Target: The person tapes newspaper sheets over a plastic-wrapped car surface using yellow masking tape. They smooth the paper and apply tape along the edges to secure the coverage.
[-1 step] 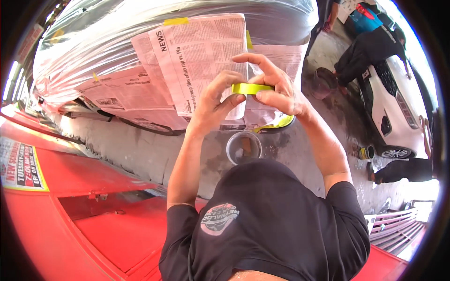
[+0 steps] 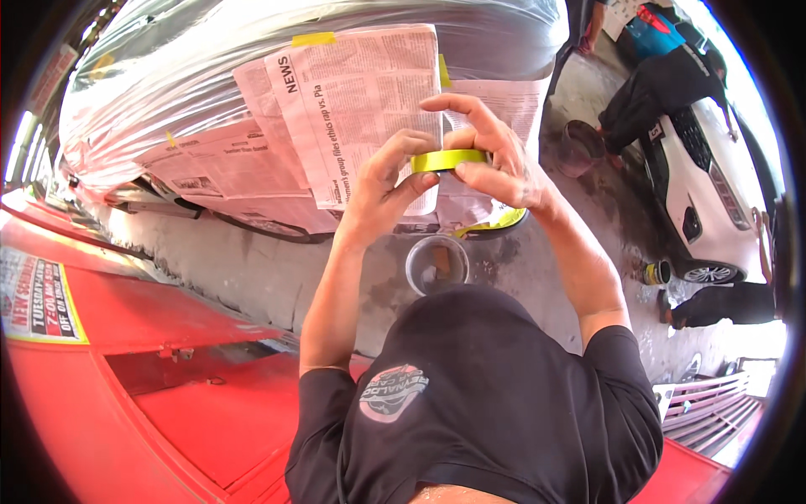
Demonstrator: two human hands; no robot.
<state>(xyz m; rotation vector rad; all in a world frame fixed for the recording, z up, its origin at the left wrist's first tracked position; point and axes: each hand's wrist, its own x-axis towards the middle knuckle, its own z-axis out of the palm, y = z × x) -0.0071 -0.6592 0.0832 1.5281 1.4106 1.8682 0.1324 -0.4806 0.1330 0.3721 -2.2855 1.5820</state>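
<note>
A roll of yellow-green masking tape is held edge-on between my two hands, in front of a newspaper-covered vehicle. My left hand pinches its left end between thumb and fingers. My right hand grips the right end, thumb at the lower edge and index finger raised above. Just behind the hands, newspaper sheets cover the vehicle's lower side. A strip of yellow tape sits at the top edge of one sheet, and clear plastic sheeting drapes over the part above.
A round tub stands on the concrete floor below my hands. Red metal panels lie at the lower left. To the right are a white car, a dark bucket, a small can and other people in dark clothes.
The tape roll has shifted very slightly to the left with my fingers. Otherwise my grip and the surroundings look the same.
</note>
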